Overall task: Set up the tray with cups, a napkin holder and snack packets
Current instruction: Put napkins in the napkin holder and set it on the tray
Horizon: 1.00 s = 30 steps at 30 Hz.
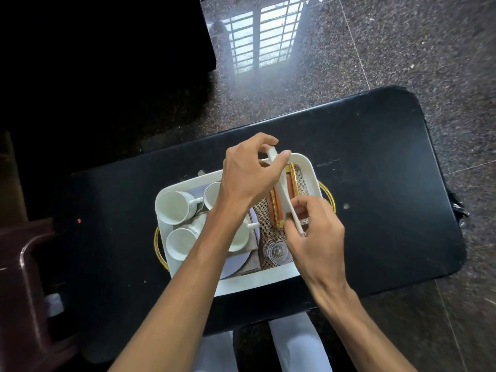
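A white tray (308,170) with gold handles sits on a black table. In its left half stand several white cups (174,206), partly hidden by my left forearm. In the right half, on a burlap mat, stands a brown and gold napkin holder (276,208). Both hands hold a stack of white napkins (283,189) edge-on over the holder's slot. My left hand (249,175) pinches the far end, my right hand (311,232) pinches the near end. No snack packets are visible.
A clear glass (277,252) stands in the tray's near right corner, just under my right hand. A grey plate (236,264) lies under the cups. The black table (389,183) stretches to the right. A dark chair (24,277) stands at left.
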Tool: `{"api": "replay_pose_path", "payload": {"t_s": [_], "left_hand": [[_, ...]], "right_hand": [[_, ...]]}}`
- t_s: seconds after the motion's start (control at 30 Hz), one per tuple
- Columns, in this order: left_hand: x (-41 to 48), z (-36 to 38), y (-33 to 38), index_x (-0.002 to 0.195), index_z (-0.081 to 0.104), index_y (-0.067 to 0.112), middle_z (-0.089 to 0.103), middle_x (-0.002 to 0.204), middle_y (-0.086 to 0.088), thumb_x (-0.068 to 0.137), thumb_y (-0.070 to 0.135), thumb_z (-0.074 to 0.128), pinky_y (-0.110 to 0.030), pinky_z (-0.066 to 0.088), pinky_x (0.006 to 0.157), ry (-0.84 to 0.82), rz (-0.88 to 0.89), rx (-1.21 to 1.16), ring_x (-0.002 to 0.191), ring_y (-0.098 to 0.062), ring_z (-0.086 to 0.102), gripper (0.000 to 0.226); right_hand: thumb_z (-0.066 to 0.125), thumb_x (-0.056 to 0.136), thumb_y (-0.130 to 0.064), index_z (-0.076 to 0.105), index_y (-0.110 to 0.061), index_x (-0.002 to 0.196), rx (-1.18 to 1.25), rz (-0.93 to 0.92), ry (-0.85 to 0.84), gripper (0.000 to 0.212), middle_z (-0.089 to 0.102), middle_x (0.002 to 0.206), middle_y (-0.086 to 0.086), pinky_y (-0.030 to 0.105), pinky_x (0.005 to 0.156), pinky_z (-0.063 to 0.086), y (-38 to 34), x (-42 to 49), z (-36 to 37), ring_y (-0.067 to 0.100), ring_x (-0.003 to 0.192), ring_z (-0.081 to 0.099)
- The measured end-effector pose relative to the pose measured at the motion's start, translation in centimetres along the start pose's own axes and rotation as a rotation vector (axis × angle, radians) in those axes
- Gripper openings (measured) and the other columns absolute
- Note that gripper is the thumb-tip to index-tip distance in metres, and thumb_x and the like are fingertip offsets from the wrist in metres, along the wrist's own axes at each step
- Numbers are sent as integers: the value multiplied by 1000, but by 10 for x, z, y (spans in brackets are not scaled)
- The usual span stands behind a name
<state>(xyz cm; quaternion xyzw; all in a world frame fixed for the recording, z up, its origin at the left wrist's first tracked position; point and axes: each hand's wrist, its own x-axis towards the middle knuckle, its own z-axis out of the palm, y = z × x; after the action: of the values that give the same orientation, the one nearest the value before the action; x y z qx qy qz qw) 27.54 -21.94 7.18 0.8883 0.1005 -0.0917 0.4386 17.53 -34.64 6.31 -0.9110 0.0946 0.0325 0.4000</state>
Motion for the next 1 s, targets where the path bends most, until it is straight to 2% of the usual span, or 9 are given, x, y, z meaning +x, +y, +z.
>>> {"api": "replay_pose_path", "payload": {"t_s": [0.1,0.23,0.3,0.43,0.53,0.77,0.87,1.0], "left_hand": [[5,4,-6,116,73,20,73,99,6,88,33,75,-22,59,71,-17,-7,18,71,-2,70,32],[13,12,-12,115,73,17,76,103,-2,84,16,71,-39,63,82,-57,-10,101,81,-18,73,31],[17,16,-15,114,73,17,77,104,-3,82,12,69,-41,62,84,-65,-21,130,85,-22,73,33],[24,21,-19,113,73,15,77,101,-5,83,10,67,-41,62,84,-86,-35,166,85,-24,72,31],[27,24,-21,114,72,14,77,104,-8,86,11,67,-41,62,85,-92,-24,185,90,-25,72,29],[27,31,-19,116,71,11,76,109,-11,88,13,68,-43,60,90,-132,6,223,97,-29,72,29],[25,30,-20,116,72,10,76,108,-11,88,18,73,-43,59,91,-125,11,214,96,-27,73,29],[22,25,-25,114,73,14,77,106,-6,94,31,69,-35,61,84,-44,-74,115,88,-17,71,27]], "right_hand": [[72,84,-5,65,-11,104,-26,2,-13,21,64,94,-1,19,74,52,4,3,6,8,84,59],[72,84,-5,64,-9,105,-39,-1,-6,23,65,95,1,31,72,58,8,5,12,14,84,63],[73,83,-6,63,-9,104,-56,-20,-3,23,65,94,2,35,69,59,8,4,14,17,83,64],[72,85,-14,63,-13,104,-168,-35,14,21,67,93,0,28,64,56,8,0,17,17,81,63],[71,86,-15,65,-13,105,-221,-48,23,20,69,94,1,33,63,57,10,0,19,19,82,64],[72,86,-23,70,-16,104,-337,-92,55,20,68,93,1,33,57,55,18,1,21,21,82,62],[72,86,-32,68,-17,109,-325,-80,72,27,66,94,-1,31,57,54,22,2,19,18,84,61],[66,86,-58,57,-22,124,-224,39,117,53,60,107,-5,20,63,40,20,0,16,13,97,56]]}}
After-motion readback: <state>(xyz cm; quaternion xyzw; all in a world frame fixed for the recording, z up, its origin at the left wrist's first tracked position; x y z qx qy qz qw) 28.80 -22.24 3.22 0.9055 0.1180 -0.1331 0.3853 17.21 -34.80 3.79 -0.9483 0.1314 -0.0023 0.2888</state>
